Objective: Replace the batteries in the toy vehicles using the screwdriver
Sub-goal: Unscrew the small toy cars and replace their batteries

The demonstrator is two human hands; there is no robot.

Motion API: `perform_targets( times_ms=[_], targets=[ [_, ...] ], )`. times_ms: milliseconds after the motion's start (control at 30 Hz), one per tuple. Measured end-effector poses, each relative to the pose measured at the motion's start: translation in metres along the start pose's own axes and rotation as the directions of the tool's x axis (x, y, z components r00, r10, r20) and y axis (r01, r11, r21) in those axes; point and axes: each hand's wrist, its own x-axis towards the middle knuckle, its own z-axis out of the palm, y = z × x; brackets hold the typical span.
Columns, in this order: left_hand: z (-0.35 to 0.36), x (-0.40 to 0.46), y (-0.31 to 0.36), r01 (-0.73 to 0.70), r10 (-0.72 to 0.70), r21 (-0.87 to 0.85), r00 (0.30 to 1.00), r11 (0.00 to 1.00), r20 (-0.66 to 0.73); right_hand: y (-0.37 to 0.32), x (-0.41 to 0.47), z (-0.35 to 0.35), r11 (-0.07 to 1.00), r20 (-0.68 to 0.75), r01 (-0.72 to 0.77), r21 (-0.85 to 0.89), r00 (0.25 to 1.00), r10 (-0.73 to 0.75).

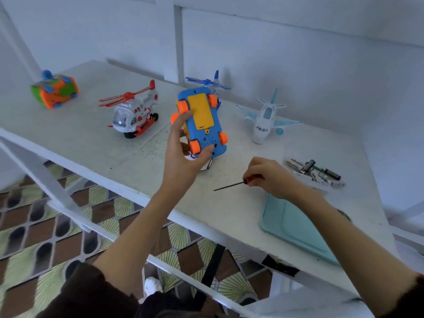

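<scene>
My left hand (183,152) holds a blue toy car (202,120) above the table, turned underside up. The car has orange wheels, and its yellow battery cover sits in place on the underside. My right hand (270,177) grips the handle of a thin screwdriver (229,186) low over the table, its shaft pointing left. A pile of loose batteries (314,172) lies just right of that hand.
On the white table (114,154) stand an orange-green toy car (55,90), a red-white helicopter (134,113), a blue helicopter (212,82) partly behind the held car, and a white-blue airplane (266,118). A teal tray (296,228) lies at the front right edge.
</scene>
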Motion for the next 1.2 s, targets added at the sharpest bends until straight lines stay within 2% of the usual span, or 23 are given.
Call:
perform_targets(
  times_ms=[233,333,367,433,500,533,600,667,767,1000,1100,1200],
  targets=[
    [-0.020,-0.011,-0.001,0.043,-0.042,0.061,0.999,0.997,-0.024,0.006,0.012,0.016,0.995,0.056,-0.006,-0.097,0.998,0.012],
    [-0.026,-0.013,-0.001,0.079,-0.081,0.062,0.996,0.995,0.041,0.007,0.012,0.014,0.978,0.094,0.002,-0.210,0.995,0.018],
    [-0.029,-0.012,-0.001,0.101,-0.104,0.048,0.991,0.994,0.079,0.004,0.011,0.011,0.976,0.051,-0.003,-0.218,0.999,0.015],
    [-0.034,-0.006,0.000,0.148,-0.146,-0.005,0.979,0.989,0.144,-0.009,0.010,0.000,0.999,-0.188,0.000,-0.051,0.982,-0.010],
    [-0.038,0.004,0.006,0.155,-0.145,-0.040,0.971,0.987,0.192,-0.032,0.014,-0.019,0.981,-0.434,0.102,0.165,0.901,-0.021],
    [-0.039,0.011,0.010,0.141,-0.130,-0.038,0.969,0.989,0.211,-0.046,0.019,-0.030,0.961,-0.501,0.152,0.232,0.865,-0.016],
    [-0.043,0.027,0.017,0.135,-0.123,-0.032,0.961,0.990,0.247,-0.073,0.036,-0.054,0.919,-0.546,0.227,0.322,0.838,-0.016],
    [-0.049,0.046,0.022,0.136,-0.126,-0.016,0.954,0.991,0.272,-0.093,0.059,-0.072,0.903,-0.558,0.274,0.330,0.828,-0.047],
    [-0.064,0.074,0.026,0.093,-0.099,0.036,0.964,0.995,0.248,-0.112,0.099,-0.089,0.925,-0.570,0.282,0.254,0.816,-0.092],
    [-0.129,0.162,0.007,-0.066,0.015,0.246,0.978,0.967,0.206,-0.152,0.206,-0.101,0.947,-0.542,0.161,0.278,0.840,0.016],
    [-0.156,0.199,-0.009,-0.119,0.057,0.302,0.977,0.946,0.207,-0.169,0.262,-0.098,0.907,-0.478,0.083,0.412,0.867,0.138],
    [-0.186,0.234,-0.030,-0.114,0.052,0.317,0.979,0.942,0.199,-0.179,0.319,-0.094,0.814,-0.382,0.018,0.581,0.889,0.253]
  ],
)
